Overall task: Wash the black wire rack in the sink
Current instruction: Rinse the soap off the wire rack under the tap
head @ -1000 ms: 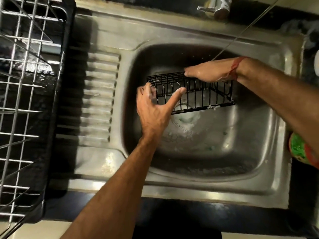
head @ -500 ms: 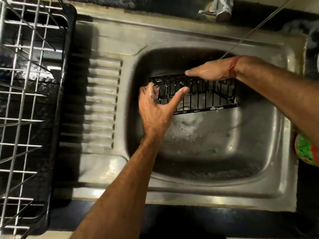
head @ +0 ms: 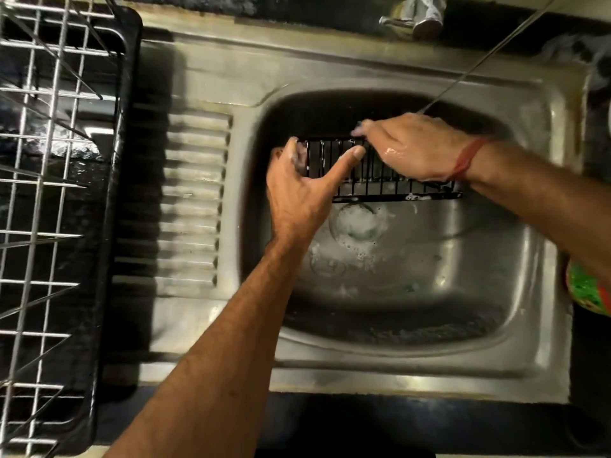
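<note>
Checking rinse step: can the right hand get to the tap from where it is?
Probably yes. The right hand lies on top of the rack in the sink, and the tap sits just behind the basin with nothing in between. It would have to let go of the rack first.

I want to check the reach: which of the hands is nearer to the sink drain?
Left. The left hand grips the left end of the black wire rack, just left of and above the foamy drain. The right hand lies on the rack's top, farther above it.
</note>
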The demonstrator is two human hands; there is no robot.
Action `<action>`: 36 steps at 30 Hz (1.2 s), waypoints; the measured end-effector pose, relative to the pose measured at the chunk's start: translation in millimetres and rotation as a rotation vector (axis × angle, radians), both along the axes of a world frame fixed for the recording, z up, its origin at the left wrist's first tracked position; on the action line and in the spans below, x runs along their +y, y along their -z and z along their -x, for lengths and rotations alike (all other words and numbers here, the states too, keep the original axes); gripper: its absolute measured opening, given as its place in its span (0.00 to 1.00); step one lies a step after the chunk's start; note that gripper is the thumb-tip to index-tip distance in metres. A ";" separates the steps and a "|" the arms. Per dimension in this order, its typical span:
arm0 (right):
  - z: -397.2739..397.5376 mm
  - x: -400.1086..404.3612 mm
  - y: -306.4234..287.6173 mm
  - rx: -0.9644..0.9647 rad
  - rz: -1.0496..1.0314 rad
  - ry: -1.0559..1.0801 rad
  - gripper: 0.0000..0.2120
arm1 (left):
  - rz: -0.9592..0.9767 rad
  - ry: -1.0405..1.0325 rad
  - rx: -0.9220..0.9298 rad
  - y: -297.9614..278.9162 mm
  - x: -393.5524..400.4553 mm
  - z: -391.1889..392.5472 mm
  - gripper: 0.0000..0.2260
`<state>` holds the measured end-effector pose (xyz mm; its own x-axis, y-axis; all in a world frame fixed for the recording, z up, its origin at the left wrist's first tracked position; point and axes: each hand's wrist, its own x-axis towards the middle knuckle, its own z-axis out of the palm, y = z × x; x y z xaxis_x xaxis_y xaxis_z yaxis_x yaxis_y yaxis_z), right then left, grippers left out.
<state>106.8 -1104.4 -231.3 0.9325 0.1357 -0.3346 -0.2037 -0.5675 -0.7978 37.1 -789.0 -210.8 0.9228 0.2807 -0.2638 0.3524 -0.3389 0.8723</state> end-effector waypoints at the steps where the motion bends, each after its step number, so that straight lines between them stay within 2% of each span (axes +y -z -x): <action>1: 9.9 46.4 -28.1 -0.090 0.201 -0.004 0.43 | 0.002 0.004 0.003 0.1 0.6 -1.7 0.32; 2: 12.7 63.4 -28.8 -0.256 0.400 -0.118 0.39 | -0.006 0.005 0.003 1.5 1.0 -2.9 0.32; 3: 19.7 88.3 -50.0 -0.270 0.441 -0.262 0.33 | -0.002 0.003 0.004 0.6 0.5 -4.0 0.31; 5: 19.9 106.2 -45.5 -0.368 0.634 -0.396 0.26 | 0.018 -0.025 0.016 0.6 -2.9 -6.8 0.31; 6: 26.6 116.3 -47.5 -0.408 0.736 -0.361 0.27 | 0.023 -0.046 0.019 1.4 -4.0 -8.4 0.30; 8: 49.3 133.8 -47.2 -0.469 0.815 -0.270 0.30 | 0.047 -0.093 0.020 0.2 -4.9 -10.9 0.30; 11: 86.8 128.5 -42.7 -0.511 0.878 -0.407 0.33 | 0.076 -0.156 0.041 -0.1 -3.8 -11.1 0.31; 13: 84.0 107.0 -40.3 -0.554 0.882 -0.446 0.32 | 0.074 -0.193 0.072 -1.7 -4.3 -7.2 0.30; 16: 83.0 101.1 -39.9 -0.512 0.899 -0.344 0.33 | 0.074 -0.235 0.138 -1.2 -7.1 -5.2 0.28; 20: 74.8 109.4 -40.2 -0.612 0.807 -0.679 0.31 | 0.136 -0.348 0.241 -1.7 -4.5 -7.0 0.31; 22: 61.7 104.8 -41.6 -0.587 0.815 -0.496 0.29 | 0.148 -0.398 0.273 -4.8 -5.5 -1.5 0.35; 24: 60.4 111.8 -36.6 -0.554 0.859 -0.339 0.29 | 0.146 -0.455 0.266 -4.9 -8.2 6.4 0.33; 28: 50.6 103.1 -38.8 -0.593 0.756 -0.582 0.29 | 0.170 -0.599 0.293 -6.1 -17.1 27.7 0.31; 32: 40.0 102.3 -39.6 -0.531 0.699 -0.392 0.28 | 0.162 -0.722 0.251 -12.8 -35.4 51.1 0.27; 34: 42.0 103.9 -36.5 -0.527 0.697 -0.453 0.28 | 0.171 -0.760 0.234 -12.9 -40.5 59.9 0.26; 36: 32.6 105.2 -40.1 -0.444 0.551 -0.407 0.26 | 0.190 -0.778 0.226 -16.8 -39.8 63.4 0.25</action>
